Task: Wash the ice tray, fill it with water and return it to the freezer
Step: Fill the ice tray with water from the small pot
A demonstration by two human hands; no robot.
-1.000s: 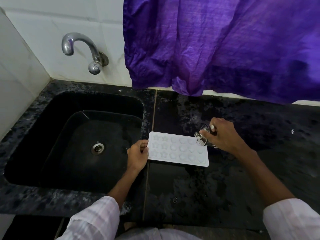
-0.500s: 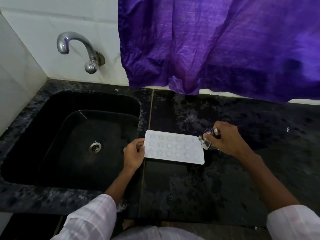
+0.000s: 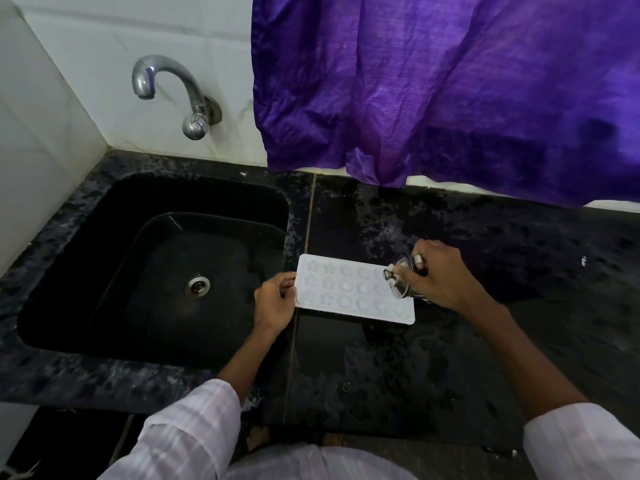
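A white ice tray (image 3: 349, 292) with star-shaped and round cells lies flat on the black counter, just right of the sink. My left hand (image 3: 275, 303) pinches its left short edge. My right hand (image 3: 438, 278) grips a small steel cup (image 3: 401, 280), tilted with its mouth down-left over the tray's right end. I cannot tell from the frame whether water is running out of it.
The black sink (image 3: 104, 327) with its steel drain (image 3: 197, 285) lies to the left. A steel tap (image 3: 166, 88) sticks out of the white tiled wall above it. A purple cloth (image 3: 450, 91) hangs over the back of the wet granite counter (image 3: 398, 368).
My right hand has kept the cup tilted over the tray's right end, shifting it slightly. My left hand still holds the tray's left edge. My head moved a little.
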